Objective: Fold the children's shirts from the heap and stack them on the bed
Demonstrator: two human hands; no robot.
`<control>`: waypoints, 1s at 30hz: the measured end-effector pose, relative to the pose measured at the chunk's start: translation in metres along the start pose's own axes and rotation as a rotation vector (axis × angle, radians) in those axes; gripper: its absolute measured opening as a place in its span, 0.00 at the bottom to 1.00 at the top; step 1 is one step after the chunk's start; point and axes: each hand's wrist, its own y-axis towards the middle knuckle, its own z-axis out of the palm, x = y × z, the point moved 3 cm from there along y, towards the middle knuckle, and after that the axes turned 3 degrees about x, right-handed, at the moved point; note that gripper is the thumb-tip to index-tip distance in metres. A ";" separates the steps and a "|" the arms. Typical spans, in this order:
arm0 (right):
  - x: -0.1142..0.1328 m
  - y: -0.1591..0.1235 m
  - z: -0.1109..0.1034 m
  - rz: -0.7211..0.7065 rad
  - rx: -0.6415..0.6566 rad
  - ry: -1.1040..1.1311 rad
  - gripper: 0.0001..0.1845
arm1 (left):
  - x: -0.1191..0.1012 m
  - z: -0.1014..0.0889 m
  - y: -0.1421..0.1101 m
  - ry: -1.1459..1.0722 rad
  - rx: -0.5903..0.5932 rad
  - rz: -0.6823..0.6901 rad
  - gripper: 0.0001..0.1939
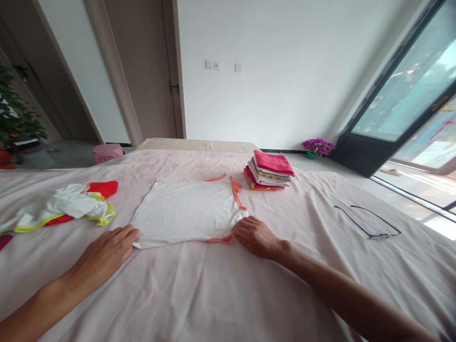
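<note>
A thin white cloth top with coral-orange trim (pixel 185 213) lies spread flat on a pale pink sheet with a faint floral print (pixel 199 294), its hem to the left and its trimmed neck and armholes to the right. The person's left hand (pixel 116 244) pinches the near corner of the hem, fingers close together and bent (the thumb is hidden underneath). The right hand (pixel 254 236) has its fingers curled in on the near shoulder, gripping the cloth, which bunches a little there.

Just beyond the right end of the top stands a neat stack of folded, many-coloured fabrics with a bright pink-red piece uppermost (pixel 272 164). To the left, near the left hand, sits a loose heap of white cloth with yellow-green edging (pixel 67 204), with bright red fabric (pixel 107 189) showing at its far side. Well apart on the right rest thin dark-framed eyeglasses (pixel 383 236), their arms unfolded. Past the sheet are a pink plastic stool (pixel 108 153) and magenta flowers in a green pot (pixel 318 146), near a white wall (pixel 285 85).
</note>
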 end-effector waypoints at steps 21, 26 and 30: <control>-0.075 0.063 0.008 0.686 -0.052 -0.117 0.16 | 0.043 0.009 0.118 0.041 -0.154 -0.256 0.21; -0.055 0.044 -0.003 0.334 -0.113 -0.144 0.12 | 0.043 -0.001 0.082 0.015 -0.291 0.089 0.15; -0.041 0.037 0.002 0.116 -0.001 -0.223 0.13 | 0.044 0.007 0.064 -0.020 -0.215 0.313 0.15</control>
